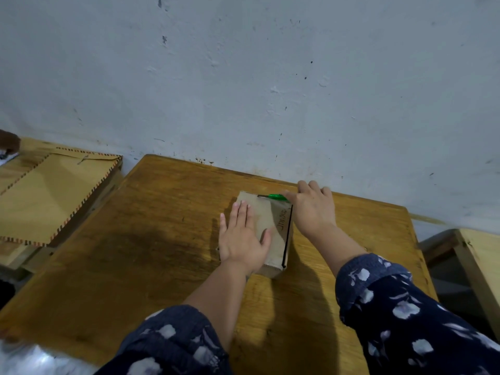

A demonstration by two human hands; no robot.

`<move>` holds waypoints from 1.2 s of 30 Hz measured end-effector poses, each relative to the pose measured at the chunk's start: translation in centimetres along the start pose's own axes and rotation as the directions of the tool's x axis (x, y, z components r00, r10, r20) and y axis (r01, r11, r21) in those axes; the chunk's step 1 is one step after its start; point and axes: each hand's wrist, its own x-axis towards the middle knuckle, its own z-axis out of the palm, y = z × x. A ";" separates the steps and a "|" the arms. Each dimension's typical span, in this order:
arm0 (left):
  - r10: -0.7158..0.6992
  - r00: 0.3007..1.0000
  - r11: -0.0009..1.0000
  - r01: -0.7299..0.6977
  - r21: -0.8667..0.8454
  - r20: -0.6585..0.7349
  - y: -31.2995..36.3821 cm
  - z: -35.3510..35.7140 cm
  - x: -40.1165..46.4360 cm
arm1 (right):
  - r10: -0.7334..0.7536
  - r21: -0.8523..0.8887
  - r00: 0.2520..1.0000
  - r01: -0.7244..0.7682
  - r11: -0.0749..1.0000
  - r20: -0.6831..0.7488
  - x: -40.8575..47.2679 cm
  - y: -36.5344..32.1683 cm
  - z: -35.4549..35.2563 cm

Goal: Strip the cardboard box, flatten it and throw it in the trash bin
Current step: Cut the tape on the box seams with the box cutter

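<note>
A small brown cardboard box (273, 224) lies on the wooden table (151, 239), with handwriting and a black line along its right edge. My left hand (241, 236) presses flat on the box's top, fingers spread. My right hand (313, 208) sits at the box's far right corner and grips a green-handled cutter (276, 197), whose thin metal tip runs along the far top edge of the box. The near left part of the box is hidden under my left hand.
A blue-grey wall (243, 77) rises right behind the table. To the left, a second wooden surface holds a large brown envelope (54, 196) with a striped border. Another wooden piece (479, 266) stands at the right. Something pale (32, 358) shows at the bottom left.
</note>
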 end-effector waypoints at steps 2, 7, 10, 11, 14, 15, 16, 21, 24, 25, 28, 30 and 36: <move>0.007 1.000 1.000 -0.007 0.007 0.007 -0.1 0.0 0.0 | 0.013 -0.017 1.000 -0.013 1.000 -0.009 -0.6 0.7 0.1; 0.020 1.000 1.000 -0.020 0.016 0.010 -0.1 -0.1 -0.2 | 0.061 -0.032 0.998 -0.062 0.998 -0.012 -1.8 2.0 0.1; 0.022 1.000 1.000 -0.023 0.021 0.016 -0.1 -0.1 -0.1 | 0.070 -0.044 0.997 -0.071 0.997 -0.014 -2.2 2.4 0.4; 0.023 1.000 0.999 -0.024 0.022 0.019 -0.1 -0.2 -0.1 | 0.075 -0.047 0.997 -0.076 0.996 -0.017 -2.4 2.6 0.5; 0.026 0.999 0.999 -0.027 0.020 0.020 -0.1 -0.3 -0.1 | 0.103 -0.049 0.994 -0.104 0.993 -0.023 -2.7 3.4 0.6; 0.027 0.999 0.999 -0.027 0.021 0.022 -0.1 -0.3 -0.1 | 0.112 -0.054 0.993 -0.114 0.992 -0.023 -2.8 3.7 0.6; 0.026 0.999 0.999 -0.026 0.021 0.025 -0.1 -0.4 -0.1 | 0.124 -0.062 0.992 -0.125 0.990 -0.020 -2.9 4.0 0.5; 0.026 0.999 0.999 -0.027 0.022 0.034 0.0 -0.5 -0.1 | 0.173 -0.063 0.985 -0.174 0.983 -0.020 -3.5 4.9 0.5; 0.033 0.999 0.999 -0.033 0.018 0.033 0.0 -0.5 -0.1 | 0.191 -0.046 0.981 -0.193 0.980 -0.029 -3.4 4.6 0.3; 0.033 0.999 0.999 -0.034 0.016 0.034 0.0 -0.5 -0.1 | 0.199 -0.046 0.980 -0.200 0.979 -0.031 -3.3 4.5 0.2; 0.034 0.999 0.999 -0.035 0.012 0.030 -0.1 -0.5 -0.1 | 0.188 -0.070 0.981 -0.191 0.979 -0.047 -3.0 3.9 -0.4; 0.037 0.999 0.999 -0.037 0.010 0.031 -0.2 -0.4 -0.1 | 0.173 -0.080 0.983 -0.178 0.981 -0.068 -2.9 3.6 -0.9; 0.032 0.999 0.999 -0.033 0.007 0.021 -0.1 -0.3 0.0 | 0.144 0.014 0.985 -0.143 0.990 -0.097 -1.5 1.9 -1.6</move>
